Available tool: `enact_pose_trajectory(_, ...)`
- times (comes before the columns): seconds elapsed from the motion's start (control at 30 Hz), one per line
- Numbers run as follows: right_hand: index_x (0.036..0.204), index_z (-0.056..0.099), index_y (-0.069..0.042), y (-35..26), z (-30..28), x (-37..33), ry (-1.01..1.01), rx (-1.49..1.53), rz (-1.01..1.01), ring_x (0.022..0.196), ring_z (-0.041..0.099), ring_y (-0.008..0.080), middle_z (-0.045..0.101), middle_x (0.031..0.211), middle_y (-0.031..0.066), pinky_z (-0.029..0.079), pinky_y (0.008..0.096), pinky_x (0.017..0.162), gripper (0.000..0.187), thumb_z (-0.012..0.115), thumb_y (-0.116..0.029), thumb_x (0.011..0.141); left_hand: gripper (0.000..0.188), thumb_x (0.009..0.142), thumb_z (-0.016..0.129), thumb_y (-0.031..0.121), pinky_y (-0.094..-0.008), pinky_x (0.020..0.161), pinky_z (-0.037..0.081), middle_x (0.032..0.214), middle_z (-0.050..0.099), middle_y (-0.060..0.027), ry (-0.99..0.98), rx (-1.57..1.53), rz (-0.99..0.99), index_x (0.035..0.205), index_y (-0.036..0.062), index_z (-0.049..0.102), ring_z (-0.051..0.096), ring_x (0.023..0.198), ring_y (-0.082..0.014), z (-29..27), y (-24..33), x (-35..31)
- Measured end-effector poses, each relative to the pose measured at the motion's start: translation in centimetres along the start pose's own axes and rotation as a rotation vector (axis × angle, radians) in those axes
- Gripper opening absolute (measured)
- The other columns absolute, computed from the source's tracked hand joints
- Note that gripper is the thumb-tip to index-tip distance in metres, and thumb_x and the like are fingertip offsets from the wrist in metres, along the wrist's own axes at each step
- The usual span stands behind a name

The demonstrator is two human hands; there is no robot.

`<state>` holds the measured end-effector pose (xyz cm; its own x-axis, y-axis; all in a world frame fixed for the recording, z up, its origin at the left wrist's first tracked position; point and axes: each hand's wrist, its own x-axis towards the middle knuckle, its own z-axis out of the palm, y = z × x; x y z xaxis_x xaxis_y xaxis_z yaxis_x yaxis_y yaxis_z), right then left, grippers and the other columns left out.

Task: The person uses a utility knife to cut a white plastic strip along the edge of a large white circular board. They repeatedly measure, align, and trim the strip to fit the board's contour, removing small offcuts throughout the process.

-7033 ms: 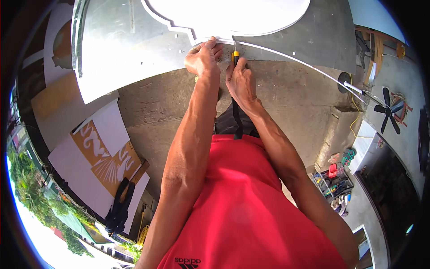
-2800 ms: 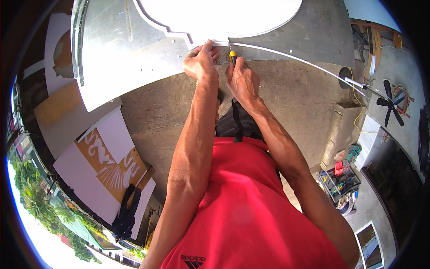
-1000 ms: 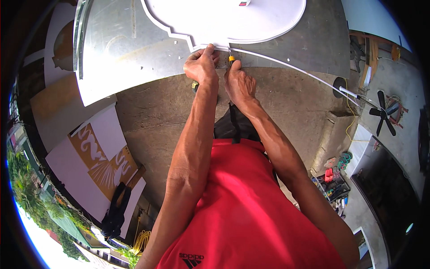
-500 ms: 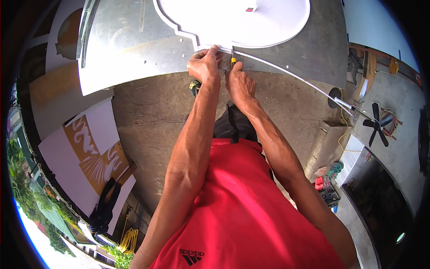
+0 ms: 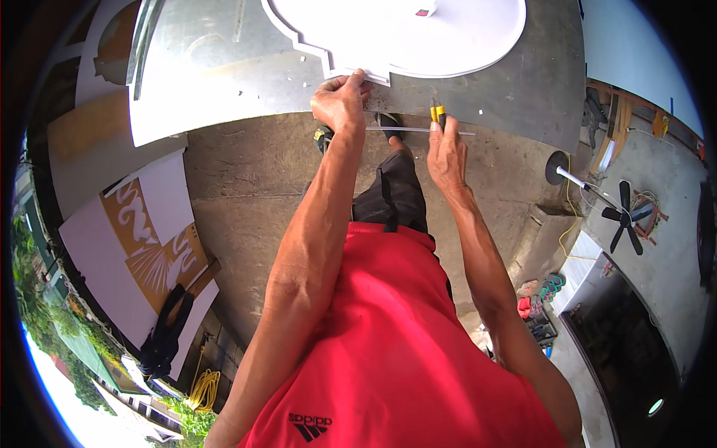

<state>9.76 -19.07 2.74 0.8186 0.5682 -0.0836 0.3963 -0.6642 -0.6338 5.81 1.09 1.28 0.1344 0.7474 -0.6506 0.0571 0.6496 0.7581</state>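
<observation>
A white rounded panel [image 5: 403,41] with a raised white edging strip [image 5: 381,79] along its rim lies on the grey metal sheet tabletop. My left hand [image 5: 340,103] pinches the edging at the panel's near stepped corner. To the right, my right hand [image 5: 448,158] is closed around yellow-and-black-handled pliers [image 5: 438,113], whose small jaws point away from me, apart from the panel. A thin pale strip [image 5: 407,130] runs sideways past the table's near edge, by the right hand. Whether the right fingers also touch that strip cannot be made out.
Small white offcuts [image 5: 302,58] dot the metal sheet [image 5: 261,82]. A black-bladed fan [image 5: 625,216] stands on the right, with a yellow cord [image 5: 566,194] nearby. Patterned boards [image 5: 160,254] lean at the left, near a coiled yellow cable [image 5: 203,390].
My right hand and the pliers have moved right, away from the panel's edge. The long white strip that ran from there toward the fan is now separate from the edging. My left hand stays put.
</observation>
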Motion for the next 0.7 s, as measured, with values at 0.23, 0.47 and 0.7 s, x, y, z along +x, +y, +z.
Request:
enact_pose_trajectory(0.23, 0.142, 0.045, -0.002, 7.3, -5.8, 2.8, 0.151, -0.27, 0.105, 0.099, 0.066, 0.0442, 0.061, 0.122, 0.0279, 0.052, 0.0529, 0.082, 0.045, 0.046, -0.032, 0.107, 0.025, 0.081, 0.082, 0.0, -0.0309, 0.062, 0.064, 0.085, 0.072, -0.0217, -0.019, 0.02, 0.011, 0.094, -0.0129, 0.065, 0.075, 0.073, -0.0265, 0.1, -0.3, 0.3)
enact_pose_trajectory(0.47, 0.152, 0.041, -0.01, 12.4, -10.7, 8.4, 0.064, -0.615, 0.026, 0.088, 0.06, 0.0319, 0.052, 0.104, 0.014, 0.048, 0.0467, 0.083, 0.053, 0.055, -0.03, 0.104, 0.021, 0.082, 0.082, 0.001, -0.0308, 0.063, 0.065, 0.084, 0.073, -0.0202, 0.001, 0.03, 0.01, 0.09, -0.0111, 0.067, 0.075, 0.071, -0.0248, 0.4, 0.2, -0.3)
enact_pose_trajectory(0.7, 0.143, 0.052, -0.008, 13.3, -12.1, 10.4, 0.206, -0.706, -0.368, 0.098, 0.06, 0.03, 0.056, 0.117, 0.0143, 0.047, 0.043, 0.086, 0.045, 0.06, -0.017, 0.099, 0.017, 0.083, 0.083, 0.005, -0.0273, 0.06, 0.062, 0.08, 0.074, -0.0147, 0.065, 0.093, 0.007, 0.086, -0.0062, 0.071, 0.075, 0.07, -0.0205, 0.5, 0.2, -0.5)
